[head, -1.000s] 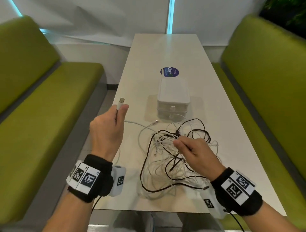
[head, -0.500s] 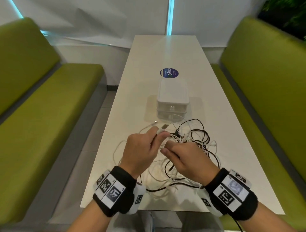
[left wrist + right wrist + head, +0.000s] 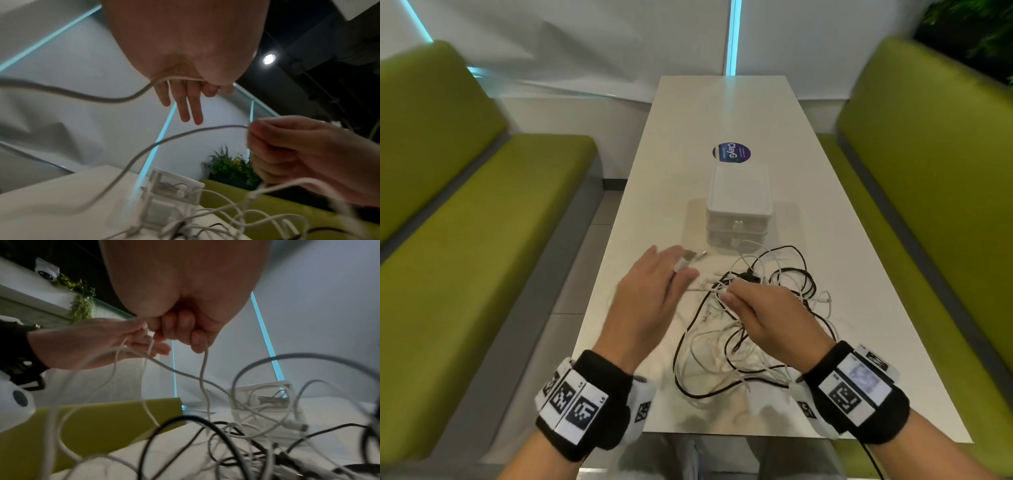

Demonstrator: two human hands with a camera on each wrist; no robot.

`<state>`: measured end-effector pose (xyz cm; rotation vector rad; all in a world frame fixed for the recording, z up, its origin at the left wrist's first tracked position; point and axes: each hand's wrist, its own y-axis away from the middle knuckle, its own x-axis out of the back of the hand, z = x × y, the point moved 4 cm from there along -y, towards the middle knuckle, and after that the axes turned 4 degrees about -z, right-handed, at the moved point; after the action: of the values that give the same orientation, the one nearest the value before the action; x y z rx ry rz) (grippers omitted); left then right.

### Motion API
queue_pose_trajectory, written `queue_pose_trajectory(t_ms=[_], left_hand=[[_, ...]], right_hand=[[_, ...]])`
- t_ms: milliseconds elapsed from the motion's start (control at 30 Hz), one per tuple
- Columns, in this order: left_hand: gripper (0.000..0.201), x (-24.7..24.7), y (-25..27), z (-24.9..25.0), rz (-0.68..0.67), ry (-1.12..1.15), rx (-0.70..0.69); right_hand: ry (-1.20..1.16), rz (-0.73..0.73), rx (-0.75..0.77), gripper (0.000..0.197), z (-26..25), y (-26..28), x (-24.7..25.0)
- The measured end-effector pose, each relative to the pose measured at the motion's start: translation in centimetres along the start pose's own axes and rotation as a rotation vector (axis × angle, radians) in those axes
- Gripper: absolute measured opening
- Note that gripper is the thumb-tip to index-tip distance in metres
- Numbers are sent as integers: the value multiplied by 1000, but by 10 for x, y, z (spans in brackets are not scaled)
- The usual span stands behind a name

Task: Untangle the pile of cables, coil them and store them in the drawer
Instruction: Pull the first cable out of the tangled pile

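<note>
I'm looking down a long white table (image 3: 688, 144) sitting between two green benches (image 3: 465, 240), with a blue round sticker (image 3: 731, 152) past the little drawer box (image 3: 739, 205). The cable pile (image 3: 743, 329), black and white mixed, is lying just in front of that box. My left hand (image 3: 650, 301) is pinching a white cable (image 3: 115, 99) near its plug, other fingers straight. My right hand (image 3: 774, 318) is curling round white strands. Only the right wrist cam is showing that curl; the left wrist cam is catching a ceiling light (image 3: 269, 59).
</note>
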<state>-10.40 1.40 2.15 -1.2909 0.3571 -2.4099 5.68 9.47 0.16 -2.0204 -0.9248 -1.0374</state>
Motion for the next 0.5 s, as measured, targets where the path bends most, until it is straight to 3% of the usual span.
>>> queue_pose_trajectory(t_ms=[67, 133, 233, 400, 500], left_hand=[[40, -9, 0, 18, -52, 24, -99], [33, -7, -4, 31, -4, 10, -158], [43, 8, -8, 38, 60, 18, -241], [48, 31, -28, 50, 150, 30, -236], [43, 56, -40, 60, 284, 93, -234]], right_hand=[[-133, 43, -8, 37, -7, -6, 2], [-277, 95, 2, 37, -12, -10, 6], [-376, 124, 39, 39, -16, -12, 7], [-473, 136, 47, 25, -22, -20, 6], [-490, 111, 4, 30, -13, -26, 0]])
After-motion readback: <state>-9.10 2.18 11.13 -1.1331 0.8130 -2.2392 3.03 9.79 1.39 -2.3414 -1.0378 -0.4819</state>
